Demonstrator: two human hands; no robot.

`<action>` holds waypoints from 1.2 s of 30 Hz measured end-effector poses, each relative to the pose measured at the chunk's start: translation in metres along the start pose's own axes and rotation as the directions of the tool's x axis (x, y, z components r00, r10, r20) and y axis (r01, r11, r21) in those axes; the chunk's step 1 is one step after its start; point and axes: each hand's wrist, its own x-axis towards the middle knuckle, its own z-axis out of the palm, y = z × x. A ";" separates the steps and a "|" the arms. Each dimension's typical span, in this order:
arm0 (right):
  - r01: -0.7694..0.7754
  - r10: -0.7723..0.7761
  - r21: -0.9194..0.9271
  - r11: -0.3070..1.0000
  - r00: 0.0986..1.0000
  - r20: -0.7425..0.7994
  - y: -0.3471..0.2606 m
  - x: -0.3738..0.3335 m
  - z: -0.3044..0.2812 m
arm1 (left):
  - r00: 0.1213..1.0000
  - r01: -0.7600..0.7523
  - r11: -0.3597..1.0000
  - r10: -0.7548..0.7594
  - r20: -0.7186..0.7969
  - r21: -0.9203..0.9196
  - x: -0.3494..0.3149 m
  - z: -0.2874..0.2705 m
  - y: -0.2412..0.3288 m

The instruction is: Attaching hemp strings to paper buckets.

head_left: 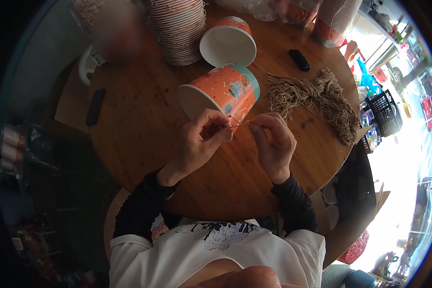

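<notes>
An orange paper bucket point(225, 86) with a teal band and printed pictures lies on its side in front of me, its white open mouth turned to the lower left. At its near rim, my left hand point(201, 141) pinches a thin tan string point(239, 125) between thumb and fingers. My right hand point(274, 146) is just to the right, its thumb and forefinger closed on the same string. The strands cross between my fingertips beside the bucket's wall. Whether the string passes through the bucket is too small to tell.
A bundle of tan strings point(317, 98) lies right on the round wooden table point(144, 144). Beyond stand another bucket point(228, 45), a tall stack of paper buckets point(176, 31) and more stacks point(333, 21). A black object point(299, 60) and a dark bar point(95, 107) rest nearer the edges.
</notes>
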 end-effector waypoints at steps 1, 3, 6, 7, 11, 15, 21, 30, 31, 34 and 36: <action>0.021 -0.021 -0.001 1.000 0.999 -0.041 -0.001 0.001 0.000 | 1.000 0.000 1.000 0.000 0.000 -0.001 0.000 -0.001 -0.002; 0.027 -0.028 -0.020 0.999 0.998 -0.058 -0.001 0.003 -0.002 | 0.999 -0.047 0.991 0.049 -0.012 0.124 0.000 -0.006 -0.007; 0.115 -0.120 -0.152 0.982 0.992 -0.024 -0.005 0.007 -0.005 | 0.997 -0.038 0.991 0.047 -0.068 0.127 0.000 -0.011 -0.005; 0.197 -0.196 -0.266 0.944 0.980 0.031 -0.006 0.008 -0.006 | 0.996 -0.037 0.991 0.046 -0.071 0.126 0.003 -0.010 -0.003; 0.340 -0.262 -0.385 0.858 0.934 0.241 -0.017 0.004 -0.007 | 0.988 0.055 0.959 -0.093 -0.124 -0.279 0.010 0.001 0.011; 0.221 -0.177 -0.196 0.956 0.960 0.217 -0.029 0.008 0.000 | 0.997 0.067 0.965 -0.073 -0.017 -0.253 0.004 0.005 0.009; -0.103 0.103 -0.012 0.995 0.978 0.183 -0.018 0.015 0.005 | 0.991 0.133 0.933 -0.128 0.037 -0.336 0.003 0.006 0.010; -0.564 0.444 0.420 0.711 0.823 0.354 0.002 0.008 0.003 | 0.974 0.223 0.957 -0.212 0.077 -0.187 0.006 0.001 0.005; -0.560 0.436 0.418 0.716 0.825 0.360 0.003 0.008 0.004 | 0.974 0.223 0.957 -0.212 0.078 -0.187 0.006 0.002 0.005; -0.544 0.457 0.422 0.725 0.839 0.297 -0.007 0.012 0.006 | 0.984 0.177 0.952 -0.171 0.047 -0.250 0.006 0.002 0.006; -0.532 0.482 0.429 0.730 0.846 0.228 -0.010 0.013 0.006 | 0.996 0.087 0.964 -0.090 -0.003 -0.250 0.005 -0.001 0.005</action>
